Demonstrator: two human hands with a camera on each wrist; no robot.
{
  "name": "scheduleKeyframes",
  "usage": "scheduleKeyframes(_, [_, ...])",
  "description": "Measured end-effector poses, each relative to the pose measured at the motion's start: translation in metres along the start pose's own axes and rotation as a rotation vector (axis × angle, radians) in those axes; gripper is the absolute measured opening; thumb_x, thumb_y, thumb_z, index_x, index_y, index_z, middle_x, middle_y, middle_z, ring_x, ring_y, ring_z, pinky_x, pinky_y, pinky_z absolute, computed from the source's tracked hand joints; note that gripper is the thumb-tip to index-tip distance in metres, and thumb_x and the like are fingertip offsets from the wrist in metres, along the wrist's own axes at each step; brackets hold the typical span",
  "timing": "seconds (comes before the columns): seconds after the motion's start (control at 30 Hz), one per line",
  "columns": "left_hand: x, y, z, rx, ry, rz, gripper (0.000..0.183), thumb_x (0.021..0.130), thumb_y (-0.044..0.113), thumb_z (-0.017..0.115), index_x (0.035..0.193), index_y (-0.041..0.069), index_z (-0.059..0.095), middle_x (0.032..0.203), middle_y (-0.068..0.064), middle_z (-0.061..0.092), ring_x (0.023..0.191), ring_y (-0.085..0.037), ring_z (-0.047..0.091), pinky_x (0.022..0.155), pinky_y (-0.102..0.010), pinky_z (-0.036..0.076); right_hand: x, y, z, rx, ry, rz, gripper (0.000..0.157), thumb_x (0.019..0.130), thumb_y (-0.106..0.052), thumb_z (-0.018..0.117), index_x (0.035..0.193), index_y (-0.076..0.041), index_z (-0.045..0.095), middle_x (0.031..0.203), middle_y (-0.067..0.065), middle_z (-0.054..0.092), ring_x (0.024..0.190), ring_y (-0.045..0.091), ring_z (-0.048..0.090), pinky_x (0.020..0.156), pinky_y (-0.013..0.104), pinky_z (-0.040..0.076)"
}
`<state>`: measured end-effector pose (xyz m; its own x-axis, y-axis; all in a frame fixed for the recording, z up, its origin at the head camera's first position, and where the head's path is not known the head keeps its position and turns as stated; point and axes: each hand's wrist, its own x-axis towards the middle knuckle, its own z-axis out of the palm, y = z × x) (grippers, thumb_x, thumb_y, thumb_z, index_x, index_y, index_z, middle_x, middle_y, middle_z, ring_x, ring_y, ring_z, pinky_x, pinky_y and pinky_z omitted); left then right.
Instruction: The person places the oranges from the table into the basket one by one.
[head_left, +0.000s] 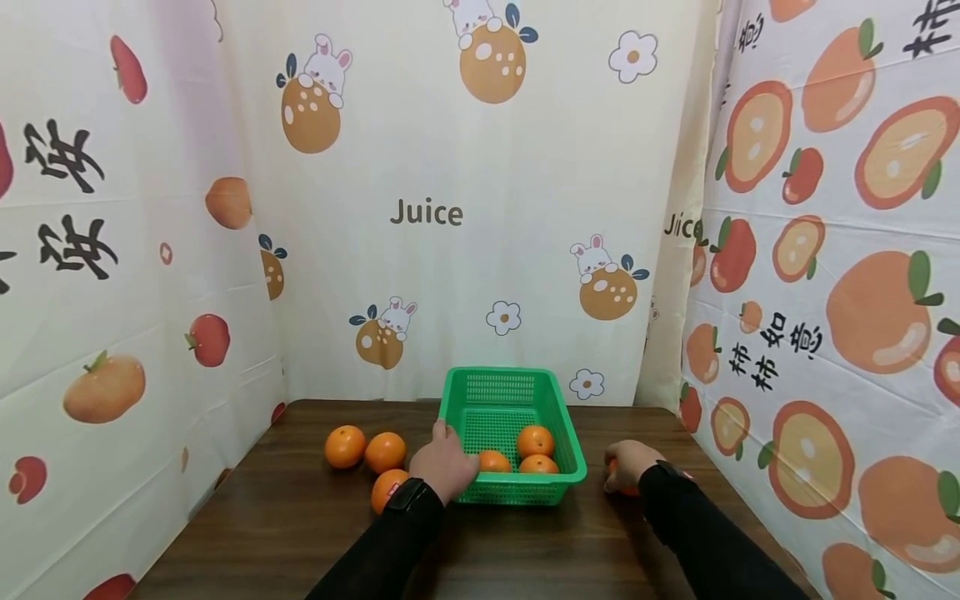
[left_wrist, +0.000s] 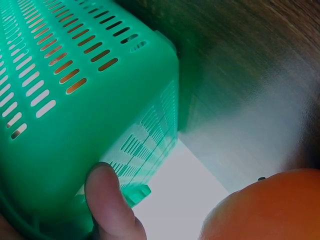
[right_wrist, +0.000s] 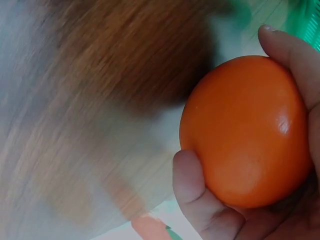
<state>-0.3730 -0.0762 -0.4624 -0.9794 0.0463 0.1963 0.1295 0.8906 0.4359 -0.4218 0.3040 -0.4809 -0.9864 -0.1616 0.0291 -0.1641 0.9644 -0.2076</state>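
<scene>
A green plastic basket (head_left: 567,425) stands at the middle of the table, with three oranges (head_left: 535,441) in its near half. My left hand (head_left: 446,463) grips the basket's left rim near the front corner. In the left wrist view the thumb (left_wrist: 111,202) lies against the outside of the basket wall (left_wrist: 135,85). To the basket's right, my right hand (head_left: 632,463) holds an orange (right_wrist: 245,132) low over the table. The right wrist view shows its thumb and fingers curled round the fruit. Whether that orange touches the table I cannot tell.
Left of the basket lie two oranges (head_left: 385,452) side by side, and a third orange (head_left: 388,490) sits close by my left wrist. The dark wooden table (head_left: 300,533) is bounded by printed cloth (head_left: 450,275) at the back and both sides.
</scene>
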Motion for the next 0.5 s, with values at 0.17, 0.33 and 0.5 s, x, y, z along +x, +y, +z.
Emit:
scheduleKeyframes(0.17, [-0.001, -0.001, 0.002, -0.007, 0.007, 0.009, 0.079, 0.094, 0.040, 0.058, 0.157, -0.007, 0.046, 0.170, -0.023, 0.032, 0.063, -0.023, 0.053, 0.058, -0.036, 0.044, -0.018, -0.023, -0.012, -0.005, -0.034, 0.013, 0.032, 0.081, -0.023, 0.090, 0.109, -0.012, 0.076, 0.104, 0.011, 0.068, 0.089, 0.031, 0.062, 0.082, 0.054, 0.052])
scheduleKeyframes(0.33, [0.002, -0.005, 0.004, -0.003, -0.005, 0.004, 0.080, 0.094, 0.042, 0.058, 0.157, -0.005, 0.046, 0.169, -0.022, 0.032, 0.063, -0.024, 0.054, 0.059, -0.036, 0.044, -0.022, -0.043, -0.017, -0.012, -0.157, 0.078, 0.039, 0.103, -0.021, 0.061, 0.138, -0.008, 0.068, 0.132, 0.025, 0.056, 0.114, 0.050, 0.056, 0.093, 0.069, 0.049])
scheduleKeyframes(0.5, [0.004, -0.005, 0.003, -0.017, -0.020, 0.006, 0.080, 0.093, 0.042, 0.058, 0.157, -0.006, 0.046, 0.169, -0.022, 0.033, 0.066, -0.025, 0.055, 0.061, -0.037, 0.045, -0.027, -0.050, -0.015, -0.083, -0.176, 0.072, 0.044, 0.108, -0.013, 0.052, 0.150, -0.006, 0.059, 0.144, 0.031, 0.051, 0.128, 0.057, 0.050, 0.099, 0.075, 0.047])
